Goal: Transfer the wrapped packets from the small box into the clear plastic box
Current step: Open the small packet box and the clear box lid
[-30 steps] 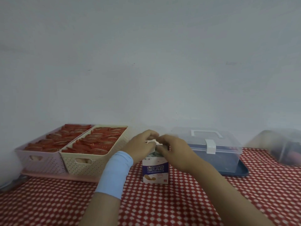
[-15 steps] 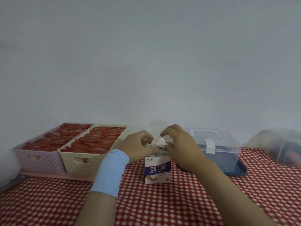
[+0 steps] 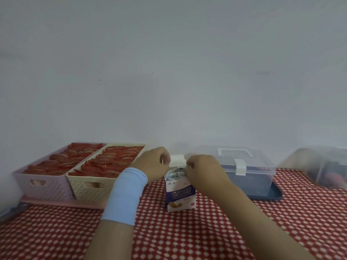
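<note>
A small white and purple box [image 3: 180, 196] stands upright on the red checked tablecloth, its top flap [image 3: 177, 160] raised behind the opening. Wrapped packets [image 3: 175, 173] show in the open top. My left hand [image 3: 154, 166], with a light blue wristband, has its fingers curled at the left edge of the box top. My right hand [image 3: 203, 170] curls at the right edge of the top and pinches there. The clear plastic box [image 3: 249, 169] with a white handle and latch sits shut behind and to the right, on a dark blue tray [image 3: 270, 196].
Two perforated baskets, pink [image 3: 40, 182] and cream [image 3: 90, 186], full of red sachets, stand at the left on a pink tray. Another clear container [image 3: 326, 166] sits at the far right. A plain wall rises close behind the table.
The white flap now stands up behind the box. My right hand has closed down on the right edge of the top, and my left hand stays at the left edge.
</note>
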`<act>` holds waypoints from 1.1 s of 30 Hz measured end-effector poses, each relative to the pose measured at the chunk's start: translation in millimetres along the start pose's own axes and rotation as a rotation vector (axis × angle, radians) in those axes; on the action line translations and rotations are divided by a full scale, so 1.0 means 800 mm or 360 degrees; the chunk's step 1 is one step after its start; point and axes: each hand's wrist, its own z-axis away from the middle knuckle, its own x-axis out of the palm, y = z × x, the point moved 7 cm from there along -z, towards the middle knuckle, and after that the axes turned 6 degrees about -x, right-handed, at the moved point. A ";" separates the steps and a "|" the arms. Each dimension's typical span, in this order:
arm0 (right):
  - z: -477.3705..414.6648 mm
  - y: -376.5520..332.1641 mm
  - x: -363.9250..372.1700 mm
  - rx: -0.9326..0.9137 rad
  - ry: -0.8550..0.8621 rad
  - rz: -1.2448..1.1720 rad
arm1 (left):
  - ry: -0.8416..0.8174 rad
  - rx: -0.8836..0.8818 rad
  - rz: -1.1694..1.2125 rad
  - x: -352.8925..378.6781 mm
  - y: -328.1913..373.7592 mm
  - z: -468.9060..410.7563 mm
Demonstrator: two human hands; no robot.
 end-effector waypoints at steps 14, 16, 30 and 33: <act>0.013 -0.010 0.020 -0.0138 -0.0499 -0.0423 | -0.0317 -0.0078 -0.0244 0.026 0.000 0.001; 0.010 -0.010 0.021 -0.0150 -0.0429 -0.0334 | -0.0308 -0.0067 -0.0397 0.029 0.002 0.002; 0.004 0.011 0.027 -0.0082 -0.0276 -0.0304 | 0.0050 0.0060 -0.0336 0.044 0.014 -0.005; 0.007 0.008 0.012 -0.0155 -0.0230 -0.0312 | 0.0020 0.0045 -0.0343 0.046 0.020 -0.002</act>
